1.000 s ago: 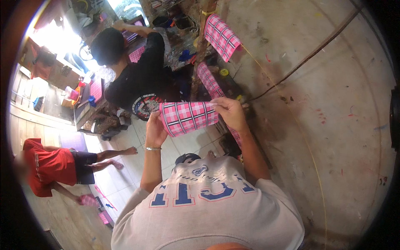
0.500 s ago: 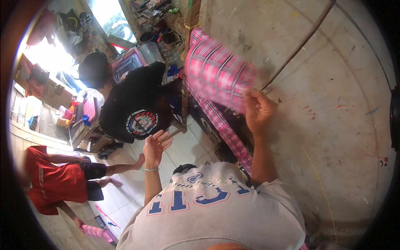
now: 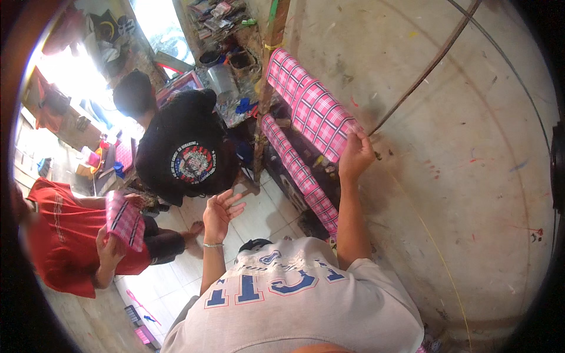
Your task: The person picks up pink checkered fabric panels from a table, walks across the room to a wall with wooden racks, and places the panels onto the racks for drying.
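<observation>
A pink plaid sheet (image 3: 312,103) with black and white lines stretches along the wall ahead of me on the right. My right hand (image 3: 356,156) is closed on its near corner, thumb and fingers pinching the edge. The sheet's far end lies against a wooden post (image 3: 269,88). Below it, another pink plaid length (image 3: 300,173) runs slantwise toward my body; my right forearm is beside its near end. My left hand (image 3: 220,215) is raised over the tiled floor, palm up, fingers spread, with nothing in it.
On the left, a person in a red shirt (image 3: 88,235) holds a pink plaid piece (image 3: 125,220). Ahead, a person in a black shirt (image 3: 185,144) faces a cluttered bench. A thin dark rod (image 3: 418,76) leans across the stained wall (image 3: 471,194) at right.
The sheet in my right hand was blurred and bulging; now it hangs flatter and straighter. The person in red has come nearer and lifted a plaid piece from low down to the chest.
</observation>
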`<state>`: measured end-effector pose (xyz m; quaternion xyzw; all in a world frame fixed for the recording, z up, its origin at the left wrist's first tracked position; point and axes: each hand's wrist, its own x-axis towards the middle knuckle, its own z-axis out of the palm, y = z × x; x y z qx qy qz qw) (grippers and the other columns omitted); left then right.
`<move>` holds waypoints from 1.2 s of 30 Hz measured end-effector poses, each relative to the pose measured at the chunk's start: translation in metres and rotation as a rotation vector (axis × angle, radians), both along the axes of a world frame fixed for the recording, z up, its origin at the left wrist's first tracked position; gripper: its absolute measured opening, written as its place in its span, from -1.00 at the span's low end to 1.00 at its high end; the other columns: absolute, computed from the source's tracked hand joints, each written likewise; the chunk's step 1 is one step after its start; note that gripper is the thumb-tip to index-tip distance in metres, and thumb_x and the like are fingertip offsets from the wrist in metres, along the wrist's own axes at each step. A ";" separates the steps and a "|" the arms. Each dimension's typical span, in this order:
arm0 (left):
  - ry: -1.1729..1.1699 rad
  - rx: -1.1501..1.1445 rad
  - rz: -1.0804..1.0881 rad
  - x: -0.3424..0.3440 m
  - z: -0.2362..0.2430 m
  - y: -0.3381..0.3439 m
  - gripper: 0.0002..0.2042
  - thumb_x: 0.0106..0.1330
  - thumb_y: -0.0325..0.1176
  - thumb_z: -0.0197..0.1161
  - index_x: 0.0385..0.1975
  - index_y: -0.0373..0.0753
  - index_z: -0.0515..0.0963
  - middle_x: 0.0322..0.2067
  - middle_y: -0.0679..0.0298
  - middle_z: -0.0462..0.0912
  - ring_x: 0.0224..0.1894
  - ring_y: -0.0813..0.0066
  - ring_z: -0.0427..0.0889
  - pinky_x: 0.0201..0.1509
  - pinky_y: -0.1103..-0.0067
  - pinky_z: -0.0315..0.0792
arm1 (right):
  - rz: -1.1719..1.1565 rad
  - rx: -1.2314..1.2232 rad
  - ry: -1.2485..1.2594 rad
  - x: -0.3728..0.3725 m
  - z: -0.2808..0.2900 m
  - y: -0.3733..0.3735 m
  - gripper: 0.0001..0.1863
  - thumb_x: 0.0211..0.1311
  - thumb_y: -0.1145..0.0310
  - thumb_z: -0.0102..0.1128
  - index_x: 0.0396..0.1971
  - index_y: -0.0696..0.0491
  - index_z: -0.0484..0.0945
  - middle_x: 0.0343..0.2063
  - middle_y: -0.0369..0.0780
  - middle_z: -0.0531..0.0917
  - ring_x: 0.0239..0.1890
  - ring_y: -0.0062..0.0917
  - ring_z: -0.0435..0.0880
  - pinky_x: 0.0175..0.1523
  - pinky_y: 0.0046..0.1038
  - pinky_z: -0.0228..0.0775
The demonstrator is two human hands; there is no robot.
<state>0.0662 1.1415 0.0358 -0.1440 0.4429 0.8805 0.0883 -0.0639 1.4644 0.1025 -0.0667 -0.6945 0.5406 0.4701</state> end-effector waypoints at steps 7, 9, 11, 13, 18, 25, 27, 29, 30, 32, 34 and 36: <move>-0.040 0.001 -0.005 0.008 0.001 0.002 -0.50 0.33 -0.08 -0.31 0.02 -0.39 0.31 -0.08 -0.07 0.48 -0.12 0.06 0.54 0.03 0.34 0.38 | 0.055 -0.189 0.005 -0.005 -0.008 0.001 -0.85 0.11 0.61 0.09 -0.31 0.32 0.53 -0.29 -0.09 0.62 -0.21 -0.46 0.60 -0.09 -0.49 0.46; -0.044 -0.020 -0.028 0.007 0.003 0.006 -0.50 0.33 -0.07 -0.32 0.01 -0.36 0.32 -0.04 -0.06 0.47 -0.08 0.06 0.53 0.05 0.35 0.37 | 0.066 -0.215 0.032 -0.005 -0.009 0.002 -0.84 0.10 0.61 0.09 -0.31 0.33 0.53 -0.31 -0.10 0.62 -0.22 -0.48 0.60 -0.10 -0.53 0.45; -0.034 0.015 -0.017 0.007 0.006 0.013 -0.54 0.34 -0.09 -0.27 -0.03 -0.36 0.34 -0.13 0.02 0.51 -0.15 0.19 0.55 0.01 0.43 0.38 | 0.049 -0.250 -0.010 -0.004 -0.011 0.004 -0.83 0.09 0.59 0.11 -0.30 0.32 0.54 -0.32 -0.11 0.62 -0.23 -0.49 0.60 -0.09 -0.53 0.44; -0.028 0.031 -0.005 0.008 0.009 0.019 -0.55 0.34 -0.09 -0.25 -0.05 -0.36 0.35 -0.18 0.06 0.52 -0.19 0.26 0.56 -0.01 0.47 0.39 | 0.039 -0.239 -0.040 -0.003 -0.009 0.005 -0.81 0.09 0.58 0.11 -0.27 0.31 0.53 -0.32 -0.11 0.61 -0.24 -0.49 0.59 -0.10 -0.52 0.44; -0.043 0.009 -0.051 0.010 0.013 0.026 -0.55 0.34 -0.09 -0.23 -0.03 -0.36 0.34 -0.16 0.05 0.52 -0.18 0.26 0.56 -0.02 0.47 0.39 | 0.065 -0.280 -0.064 0.020 0.049 -0.011 -0.71 0.13 0.44 0.12 -0.15 0.22 0.49 -0.27 -0.08 0.59 -0.23 -0.43 0.59 -0.16 -0.45 0.47; -0.069 -0.022 -0.075 0.025 0.007 0.031 -0.54 0.34 -0.09 -0.21 -0.01 -0.38 0.34 -0.13 0.05 0.51 -0.17 0.27 0.56 -0.04 0.47 0.40 | -0.149 -0.835 0.282 0.089 0.171 -0.007 -0.62 -0.02 0.25 0.07 -0.25 0.22 0.44 -0.21 -0.06 0.47 -0.12 -0.32 0.48 -0.08 -0.21 0.40; -0.082 -0.027 -0.081 0.029 0.005 0.033 -0.54 0.34 -0.09 -0.20 -0.01 -0.38 0.33 -0.13 0.04 0.51 -0.16 0.27 0.56 -0.04 0.47 0.41 | -0.191 -0.844 0.076 0.097 0.145 0.011 -0.63 0.00 0.24 0.06 -0.24 0.20 0.45 -0.24 -0.07 0.49 -0.13 -0.31 0.49 -0.08 -0.22 0.39; -0.096 -0.038 -0.100 0.032 0.002 0.034 -0.54 0.34 -0.09 -0.20 0.00 -0.38 0.33 -0.12 0.04 0.51 -0.16 0.28 0.56 -0.05 0.47 0.41 | -0.122 -0.638 -0.015 0.116 0.084 0.016 -0.63 0.03 0.23 0.06 -0.22 0.18 0.45 -0.25 -0.10 0.50 -0.17 -0.34 0.50 -0.11 -0.25 0.39; -0.103 -0.043 -0.114 0.034 0.001 0.037 -0.54 0.34 -0.09 -0.20 0.00 -0.38 0.33 -0.12 0.04 0.51 -0.16 0.28 0.56 -0.05 0.47 0.41 | -0.066 -0.528 -0.084 0.128 0.047 0.015 -0.63 0.04 0.22 0.06 -0.20 0.17 0.45 -0.26 -0.11 0.51 -0.18 -0.36 0.50 -0.12 -0.27 0.39; -0.113 -0.061 -0.146 0.038 -0.004 0.042 -0.53 0.34 -0.09 -0.19 0.01 -0.39 0.33 -0.11 0.04 0.51 -0.15 0.28 0.56 -0.05 0.47 0.41 | 0.116 -0.319 -0.308 0.151 -0.030 0.015 -0.63 0.07 0.21 0.06 -0.18 0.15 0.44 -0.27 -0.14 0.51 -0.22 -0.39 0.51 -0.14 -0.30 0.39; -0.119 -0.088 -0.181 0.047 -0.008 0.045 -0.53 0.34 -0.09 -0.18 0.01 -0.39 0.33 -0.10 0.04 0.51 -0.15 0.28 0.56 -0.06 0.48 0.41 | 0.315 -0.088 -0.547 0.173 -0.097 0.021 -0.63 0.10 0.20 0.06 -0.16 0.13 0.44 -0.28 -0.16 0.52 -0.25 -0.42 0.51 -0.17 -0.33 0.39; -0.117 -0.132 -0.212 0.058 -0.013 0.044 -0.53 0.34 -0.09 -0.18 0.02 -0.40 0.32 -0.10 0.04 0.51 -0.15 0.29 0.56 -0.06 0.48 0.42 | 0.497 0.122 -0.739 0.189 -0.154 0.026 -0.63 0.13 0.19 0.06 -0.13 0.11 0.44 -0.29 -0.19 0.53 -0.29 -0.45 0.52 -0.19 -0.37 0.39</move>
